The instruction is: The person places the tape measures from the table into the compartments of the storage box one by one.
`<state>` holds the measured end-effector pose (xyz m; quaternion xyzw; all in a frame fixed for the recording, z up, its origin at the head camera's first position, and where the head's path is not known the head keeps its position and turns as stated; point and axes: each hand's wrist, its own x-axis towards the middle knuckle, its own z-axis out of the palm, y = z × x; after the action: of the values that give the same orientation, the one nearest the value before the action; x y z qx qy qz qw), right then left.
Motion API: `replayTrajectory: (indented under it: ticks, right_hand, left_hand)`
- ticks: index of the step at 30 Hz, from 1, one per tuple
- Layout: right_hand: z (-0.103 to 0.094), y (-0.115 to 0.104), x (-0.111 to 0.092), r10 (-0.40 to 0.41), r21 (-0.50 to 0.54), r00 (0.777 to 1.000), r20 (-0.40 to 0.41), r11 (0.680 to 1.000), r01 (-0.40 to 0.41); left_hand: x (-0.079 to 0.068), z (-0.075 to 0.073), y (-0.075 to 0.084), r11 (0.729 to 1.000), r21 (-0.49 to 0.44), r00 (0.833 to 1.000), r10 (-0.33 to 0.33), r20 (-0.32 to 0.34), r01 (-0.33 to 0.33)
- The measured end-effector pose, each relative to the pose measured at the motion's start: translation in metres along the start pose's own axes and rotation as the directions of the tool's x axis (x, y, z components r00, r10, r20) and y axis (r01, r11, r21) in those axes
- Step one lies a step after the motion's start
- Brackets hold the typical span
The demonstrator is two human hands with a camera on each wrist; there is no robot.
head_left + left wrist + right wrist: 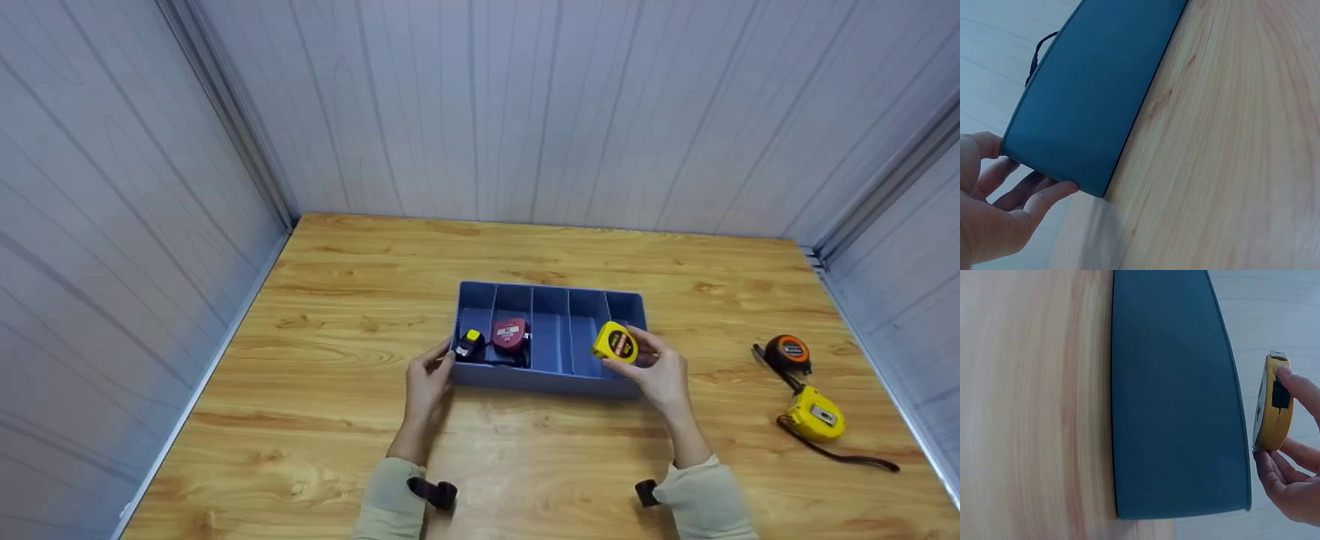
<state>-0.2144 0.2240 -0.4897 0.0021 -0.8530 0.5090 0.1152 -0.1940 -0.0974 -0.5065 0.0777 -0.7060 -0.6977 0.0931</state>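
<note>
Tape measure (616,343) pinched in our right hand (664,377) above the right side of the tray (547,383), we should lower it clear of the dividers (571,330) while our left hand (427,381) grips the left end.

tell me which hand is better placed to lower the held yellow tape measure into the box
Right, I'd judge. The right hand grips the yellow tape measure above the box, near its right end, while the left hand touches the box's left end.
</note>
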Motion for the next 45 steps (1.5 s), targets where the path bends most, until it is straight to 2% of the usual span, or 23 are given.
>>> replayTrajectory:
  ticks: [4, 11, 16, 22, 28, 35, 45]
  right_hand:
    - [0.006, -0.004, 0.001, -0.028, 0.037, 1.000, 0.000, 0.999, 0.028]
    - [0.015, -0.010, 0.002, -0.033, 0.052, 0.999, 0.039, 0.998, 0.031]
    - [0.022, -0.014, 0.005, -0.056, 0.069, 0.997, 0.048, 0.996, 0.053]
    - [0.032, -0.016, 0.008, -0.056, 0.068, 0.996, 0.065, 0.996, 0.052]
    - [0.040, -0.016, 0.009, -0.077, 0.087, 0.995, 0.064, 0.994, 0.071]
    - [0.047, -0.020, 0.012, -0.089, 0.099, 0.994, 0.064, 0.992, 0.082]
    - [0.058, -0.024, 0.014, -0.090, 0.052, 0.992, 0.088, 0.995, 0.086]
  left_hand:
    - [0.001, 0.000, -0.003, 1.000, 0.006, 1.000, 0.001, 0.004, -0.001]
    - [0.012, -0.002, -0.026, 1.000, 0.006, 1.000, -0.027, 0.000, 0.027]
    - [0.014, 0.000, -0.030, 0.999, 0.045, 1.000, 0.002, -0.021, -0.001]
    - [0.014, 0.000, -0.029, 0.999, 0.030, 1.000, -0.016, -0.027, 0.017]
    - [0.012, -0.002, -0.025, 0.999, 0.021, 1.000, -0.024, -0.005, 0.024]
    - [0.002, 0.000, -0.002, 1.000, 0.018, 1.000, 0.002, 0.000, -0.002]
    - [0.000, -0.001, 0.001, 0.999, 0.028, 0.999, 0.035, 0.007, -0.035]
